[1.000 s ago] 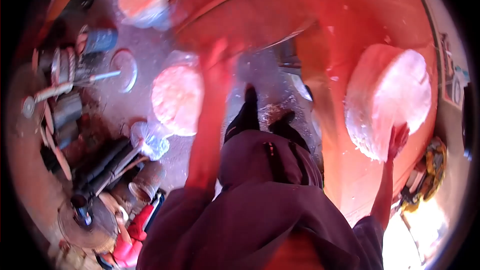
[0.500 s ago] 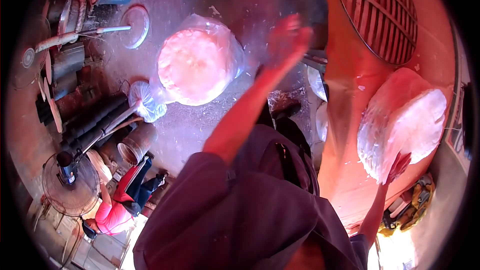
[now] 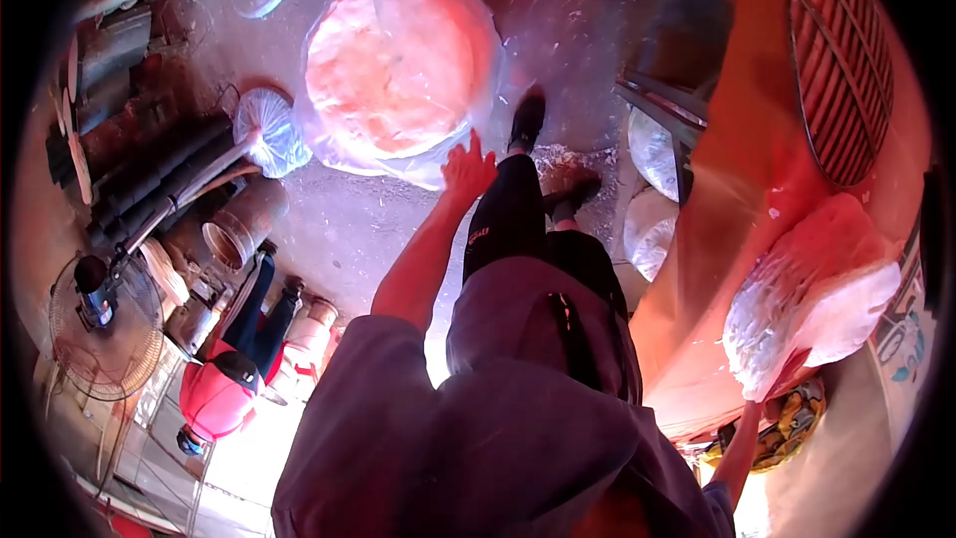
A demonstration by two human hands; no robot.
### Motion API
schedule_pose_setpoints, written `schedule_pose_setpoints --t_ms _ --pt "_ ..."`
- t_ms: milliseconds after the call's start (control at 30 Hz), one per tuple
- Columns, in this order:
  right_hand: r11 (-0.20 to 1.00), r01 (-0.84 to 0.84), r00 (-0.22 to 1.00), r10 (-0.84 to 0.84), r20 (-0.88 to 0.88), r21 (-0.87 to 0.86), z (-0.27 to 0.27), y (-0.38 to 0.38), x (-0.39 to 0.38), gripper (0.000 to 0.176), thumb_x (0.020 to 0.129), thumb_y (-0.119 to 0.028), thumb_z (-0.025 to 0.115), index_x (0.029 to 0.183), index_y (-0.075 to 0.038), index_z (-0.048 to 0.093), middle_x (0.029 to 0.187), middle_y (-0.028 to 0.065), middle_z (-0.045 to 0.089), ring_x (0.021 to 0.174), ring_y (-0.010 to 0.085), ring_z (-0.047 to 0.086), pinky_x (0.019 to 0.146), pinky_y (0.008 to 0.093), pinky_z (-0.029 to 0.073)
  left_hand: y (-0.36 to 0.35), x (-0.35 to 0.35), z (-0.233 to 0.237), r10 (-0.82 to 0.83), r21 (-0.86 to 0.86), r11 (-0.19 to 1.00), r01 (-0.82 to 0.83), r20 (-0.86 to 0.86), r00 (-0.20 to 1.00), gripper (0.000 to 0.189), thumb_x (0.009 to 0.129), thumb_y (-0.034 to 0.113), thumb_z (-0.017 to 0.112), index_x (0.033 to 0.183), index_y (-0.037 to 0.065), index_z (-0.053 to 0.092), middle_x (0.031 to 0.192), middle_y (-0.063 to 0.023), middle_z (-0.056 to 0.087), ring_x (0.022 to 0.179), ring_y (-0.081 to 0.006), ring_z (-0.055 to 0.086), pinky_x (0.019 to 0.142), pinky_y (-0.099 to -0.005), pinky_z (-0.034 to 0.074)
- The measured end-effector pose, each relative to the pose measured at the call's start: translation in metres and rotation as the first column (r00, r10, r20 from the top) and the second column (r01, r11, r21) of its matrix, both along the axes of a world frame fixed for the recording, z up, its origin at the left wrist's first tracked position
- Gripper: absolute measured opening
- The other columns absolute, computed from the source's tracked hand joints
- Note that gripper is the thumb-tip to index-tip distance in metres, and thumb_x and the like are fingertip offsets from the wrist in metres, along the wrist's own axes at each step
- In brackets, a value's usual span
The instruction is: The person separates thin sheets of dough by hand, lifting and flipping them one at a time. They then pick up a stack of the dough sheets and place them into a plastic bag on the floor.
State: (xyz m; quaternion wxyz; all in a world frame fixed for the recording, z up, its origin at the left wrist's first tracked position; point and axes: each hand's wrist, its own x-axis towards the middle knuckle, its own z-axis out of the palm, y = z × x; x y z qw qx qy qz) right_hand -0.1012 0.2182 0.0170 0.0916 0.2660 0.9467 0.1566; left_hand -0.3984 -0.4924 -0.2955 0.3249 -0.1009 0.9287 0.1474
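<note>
My left hand [image 3: 468, 171] reaches forward with its fingers apart, at the near edge of a clear plastic bag [image 3: 423, 171]. Inside this bag lies a broad stack of pale round sheets [image 3: 393, 65]. On the right, my right hand [image 3: 787, 379] grips the lower edge of another stack of thin, whitish round sheets [image 3: 797, 289], its fingers partly hidden by them. That stack leans, slightly folded, against the orange-covered surface [image 3: 697, 309].
A round slatted grate [image 3: 844, 60] sits on the orange surface. Wrapped round stacks [image 3: 652, 154] stand below its edge. At left are a fan [image 3: 105, 324], a bucket [image 3: 244, 224], dark rolls [image 3: 164, 179] and a person in a red top [image 3: 219, 399].
My left hand has come back leftward and down to the bag's near edge. My right hand stays on its stack, which looks more folded. The view has shifted, showing more of my legs.
</note>
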Motion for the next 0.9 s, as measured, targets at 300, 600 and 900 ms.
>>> schedule_pose_setpoints --t_ms 300,600,900 --pt "0.987 -0.103 0.906 0.145 -0.399 0.125 0.143 -0.189 -0.24 0.039 0.098 -0.029 0.052 0.118 0.002 0.063 0.117 0.0136 0.064 0.106 0.0274 0.061 0.092 0.0365 0.049 0.027 -0.031 0.015 -0.15 0.126 0.979 0.159 -0.077 0.986 0.067 0.086 0.033 0.059 0.14 -0.002 0.037 0.111 -0.0223 0.058 0.106 -0.0377 0.055 0.085 -0.0536 0.042" --pt "-0.305 -0.776 0.11 0.797 -0.594 -0.553 -0.105 -0.599 -0.429 0.039 0.084 -0.024 0.064 0.113 0.002 0.061 0.118 0.017 0.062 0.118 0.0323 0.054 0.098 0.0493 0.042 -0.016 -0.023 0.056 -0.316 0.021 0.942 0.335 -0.28 0.907 0.071 0.08 0.041 0.064 0.138 0.004 0.043 0.119 -0.0222 0.056 0.121 -0.0392 0.045 0.103 -0.064 0.027" --pt "0.333 -0.716 0.347 0.932 0.101 -0.613 -0.298 -0.583 -0.492 0.045 0.074 -0.02 0.059 0.117 -0.006 0.061 0.128 0.0188 0.05 0.129 0.0345 0.04 0.097 0.0592 0.036 -0.111 0.045 0.015 -0.101 -0.123 0.989 0.079 -0.185 0.978 0.049 0.095 0.044 0.046 0.126 0.008 0.06 0.12 -0.0273 0.059 0.121 -0.0454 0.049 0.105 -0.0629 0.029"
